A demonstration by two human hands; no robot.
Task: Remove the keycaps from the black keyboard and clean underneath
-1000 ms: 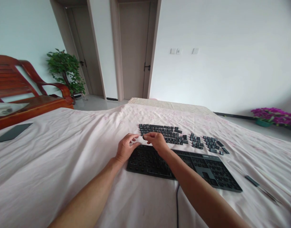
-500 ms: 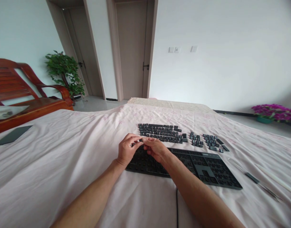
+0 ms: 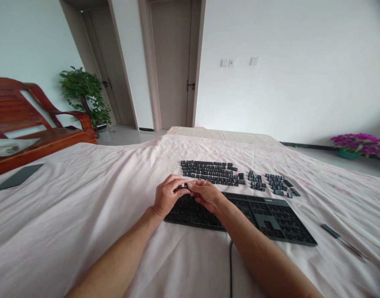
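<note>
My left hand (image 3: 168, 195) and my right hand (image 3: 206, 194) meet above the left part of a black keyboard (image 3: 266, 223) whose keycaps are off. Between the fingertips of both hands is a small black keycap (image 3: 186, 186), mostly covered by the fingers. Both hands are closed in a pinch on it. Behind the keyboard lie loose black keycaps (image 3: 214, 171), laid out in rows like a key layout. Smaller groups of keycaps (image 3: 256, 181) sit to their right. The keyboard's cable (image 3: 231, 269) runs toward me between my forearms.
A slim tool with a dark grip (image 3: 331, 231) and a pale thin strip (image 3: 360, 231) lie right of the keyboard. A dark flat panel (image 3: 17, 177) rests at the left on the wrinkled pink cloth (image 3: 115, 174). Beyond stand a wooden bench (image 3: 37, 111) and purple flowers (image 3: 360, 144).
The fingers have shifted slightly around the keycap, and a bit more of it shows between them. The keyboard and the loose keycaps stay where they were; the view has tilted a little.
</note>
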